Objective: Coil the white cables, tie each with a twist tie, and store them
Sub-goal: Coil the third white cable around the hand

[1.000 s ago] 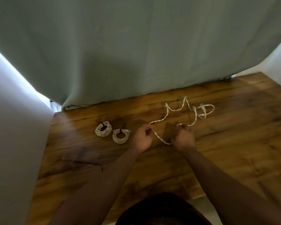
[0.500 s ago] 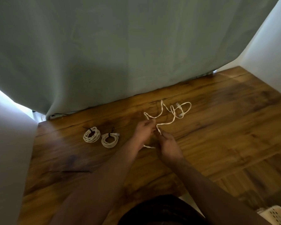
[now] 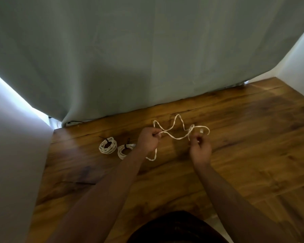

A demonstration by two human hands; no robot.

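A loose white cable lies in wavy loops on the wooden table. My left hand grips one stretch of it, and a short loop hangs out below that fist. My right hand pinches another stretch near the cable's far loop and its plug end. The cable spans between the two hands. Two coiled white cables sit to the left, each bound with a dark twist tie: the first coil and the second coil, which my left forearm partly covers.
A grey-green curtain hangs along the table's far edge. White panels stand at the left and the far right. The table's near edge runs just ahead of my body at the bottom.
My hands have moved apart: the right hand went rightward along the cable, pulling a stretch taut between them. The camera view has also shifted.
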